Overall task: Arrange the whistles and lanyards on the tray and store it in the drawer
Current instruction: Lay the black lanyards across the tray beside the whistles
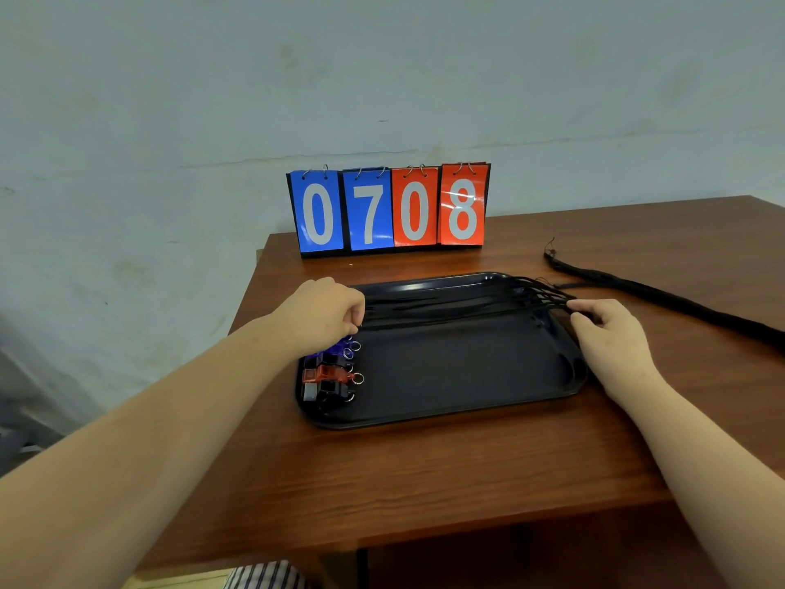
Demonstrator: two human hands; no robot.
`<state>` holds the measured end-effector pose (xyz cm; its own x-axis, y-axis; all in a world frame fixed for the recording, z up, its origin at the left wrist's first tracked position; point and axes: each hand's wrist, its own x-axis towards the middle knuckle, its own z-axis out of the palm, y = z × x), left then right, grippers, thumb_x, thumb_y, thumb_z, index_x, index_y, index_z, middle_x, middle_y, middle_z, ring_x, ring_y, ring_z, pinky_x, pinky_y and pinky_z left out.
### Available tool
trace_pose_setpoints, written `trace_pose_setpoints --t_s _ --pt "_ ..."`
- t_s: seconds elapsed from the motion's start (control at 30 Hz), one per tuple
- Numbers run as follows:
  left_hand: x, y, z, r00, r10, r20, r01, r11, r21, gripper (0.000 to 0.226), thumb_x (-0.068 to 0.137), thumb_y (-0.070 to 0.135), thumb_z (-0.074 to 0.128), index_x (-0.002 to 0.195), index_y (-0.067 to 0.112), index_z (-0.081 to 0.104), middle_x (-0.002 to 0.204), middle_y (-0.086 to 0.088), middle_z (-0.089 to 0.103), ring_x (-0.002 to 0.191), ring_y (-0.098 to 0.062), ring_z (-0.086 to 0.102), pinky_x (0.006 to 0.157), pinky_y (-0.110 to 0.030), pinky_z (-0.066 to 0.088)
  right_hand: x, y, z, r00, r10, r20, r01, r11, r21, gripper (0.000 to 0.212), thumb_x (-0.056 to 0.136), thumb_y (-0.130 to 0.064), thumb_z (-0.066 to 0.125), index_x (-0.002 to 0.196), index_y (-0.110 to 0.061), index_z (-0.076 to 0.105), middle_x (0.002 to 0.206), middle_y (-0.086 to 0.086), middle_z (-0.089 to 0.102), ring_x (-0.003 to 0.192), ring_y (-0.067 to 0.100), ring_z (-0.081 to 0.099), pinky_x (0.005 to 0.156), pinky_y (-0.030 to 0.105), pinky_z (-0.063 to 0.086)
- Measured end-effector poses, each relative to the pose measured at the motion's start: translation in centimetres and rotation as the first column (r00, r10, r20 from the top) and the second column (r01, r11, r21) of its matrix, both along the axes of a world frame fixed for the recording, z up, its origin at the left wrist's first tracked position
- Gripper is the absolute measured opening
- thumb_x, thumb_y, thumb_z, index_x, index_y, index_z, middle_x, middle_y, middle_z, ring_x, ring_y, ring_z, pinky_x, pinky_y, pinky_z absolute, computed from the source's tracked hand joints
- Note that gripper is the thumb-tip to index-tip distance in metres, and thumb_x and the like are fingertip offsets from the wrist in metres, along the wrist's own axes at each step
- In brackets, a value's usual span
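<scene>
A black rectangular plastic tray with rounded corners lies flat on a brown wood-grain table, long side facing the person.

Whistles: a column of four plastic whistles sits at the left end of the tray, close to its left rim. From far to near, the order is blue, black, red, black. Each carries a small metal split ring pointing right, toward the tray centre.

Lanyards: a set of flat black lanyards runs left to right across the far half of the tray. The strands lie roughly parallel and converge past the right rim.

Left hand: positioned over the far-left corner of the tray, just above the blue whistle. The fingers are curled downward and pinch the left ends of the black lanyards.

Right hand: positioned at the right rim of the tray. The thumb and fingertips pinch the gathered right ends of the same strands, just outside the rim.

A second bundle of black cords lies on the table to the right of the tray, apart from it and running diagonally.

A flip scoreboard with two blue and two red cards stands at the far table edge, reading 0 7 0 8.
</scene>
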<state>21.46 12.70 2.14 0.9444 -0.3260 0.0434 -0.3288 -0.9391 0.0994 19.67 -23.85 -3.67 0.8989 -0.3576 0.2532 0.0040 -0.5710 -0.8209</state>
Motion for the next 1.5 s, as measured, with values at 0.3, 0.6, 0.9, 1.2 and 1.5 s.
trace_pose_setpoints --t_s 0.3,0.6,0.9,1.2,1.5 --pt "0.3 -0.1 -0.3 1.0 0.01 0.02 -0.011 0.998 0.061 0.006 0.091 0.024 0.067 0.09 0.029 0.065 0.087 0.011 0.064 0.089 -0.009 0.054 0.082 -0.033 0.052 0.2 -0.2 -0.2 0.999 0.037 0.002 -0.037 0.999 -0.008 0.032 0.098 -0.015 0.051 0.127 -0.015 0.064 0.125 -0.001 0.057 0.109 0.009 0.048 0.096 0.03 0.042" --pt "0.3 -0.5 -0.1 0.998 -0.019 0.06 0.013 0.995 0.101 0.004 0.09 0.024 0.066 0.089 0.027 0.068 0.087 0.011 0.063 0.09 -0.01 0.055 0.084 -0.032 0.051 0.3 -0.4 -0.3 0.997 0.072 0.032 -0.072 0.997 0.0 0.029 0.098 -0.013 0.053 0.123 -0.016 0.066 0.124 -0.002 0.059 0.111 0.009 0.05 0.095 0.028 0.041" --pt "0.4 -0.5 0.0 0.992 -0.028 0.121 0.013 0.992 0.125 0.003 0.091 0.031 0.063 0.088 0.032 0.063 0.091 0.01 0.056 0.092 -0.012 0.05 0.08 -0.029 0.046 0.6 -0.5 -0.5 0.995 0.074 0.068 -0.076 0.997 0.024 0.02 0.097 -0.014 0.053 0.101 -0.024 0.07 0.118 -0.003 0.059 0.107 0.012 0.054 0.083 0.02 0.042" --pt "-0.4 -3.7 0.9 0.978 -0.085 0.191 0.07 0.994 0.084 0.006 0.093 0.032 0.061 0.096 0.029 0.066 0.097 0.007 0.059 0.092 -0.011 0.05 0.081 -0.029 0.047 0.6 -0.8 -0.7 0.991 -0.006 0.131 -0.001 0.999 0.051 0.021 0.096 -0.019 0.052 0.093 -0.027 0.071 0.111 -0.007 0.057 0.113 0.017 0.053 0.091 0.03 0.045" --pt "-4.0 -13.2 -1.3 0.959 -0.214 0.184 0.235 0.966 -0.106 0.017 0.096 0.033 0.054 0.111 0.03 0.062 0.115 0.006 0.057 0.107 -0.015 0.049 0.099 -0.037 0.041 -0.1 -1.0 -0.2 0.961 -0.17 0.217 0.171 0.985 0.013 0.021 0.096 -0.018 0.049 0.1 -0.021 0.07 0.108 -0.006 0.055 0.105 0.019 0.056 0.093 0.039 0.051"
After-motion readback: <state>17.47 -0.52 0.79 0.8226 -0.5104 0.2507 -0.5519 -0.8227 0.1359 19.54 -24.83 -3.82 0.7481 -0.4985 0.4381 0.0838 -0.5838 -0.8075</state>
